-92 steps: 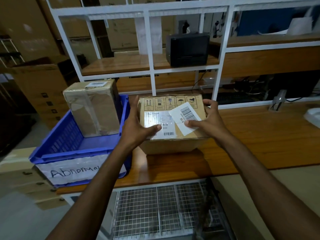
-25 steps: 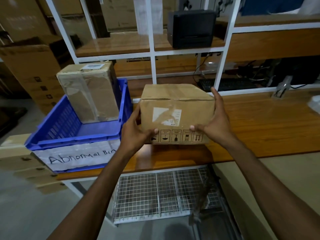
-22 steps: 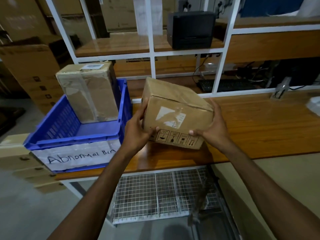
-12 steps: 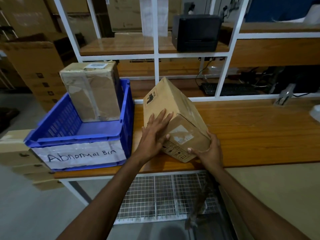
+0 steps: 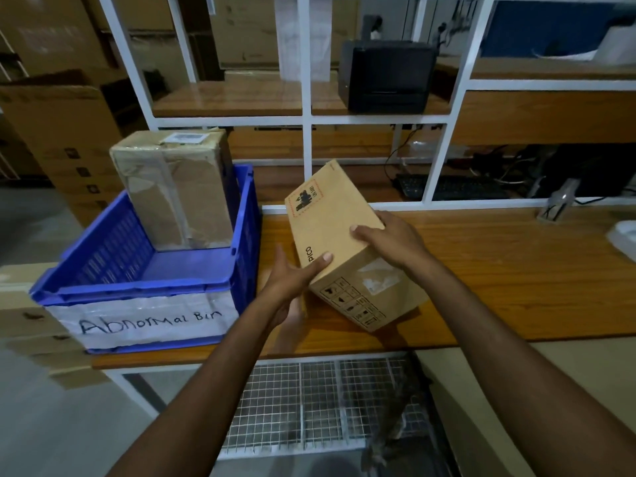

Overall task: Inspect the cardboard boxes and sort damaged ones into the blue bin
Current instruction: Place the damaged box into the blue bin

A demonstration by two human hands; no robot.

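Box (image 5: pixel 330 232) rotated further; taped box (image 5: pixel 172 191) occupies blue bin (image 5: pixel 137 287) beside.

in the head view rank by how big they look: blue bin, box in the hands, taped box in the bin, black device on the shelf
1. blue bin
2 and 3. held box, taped box: about alike; the held one is nearer, so unranked
4. black device: smallest, though farthest back

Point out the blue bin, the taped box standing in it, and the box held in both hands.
blue bin (image 5: pixel 137 289): head view, front rim above the label.
taped box (image 5: pixel 179 197): head view, front taped face.
held box (image 5: pixel 330 218): head view, upper long face, between the stamp and the fingers.
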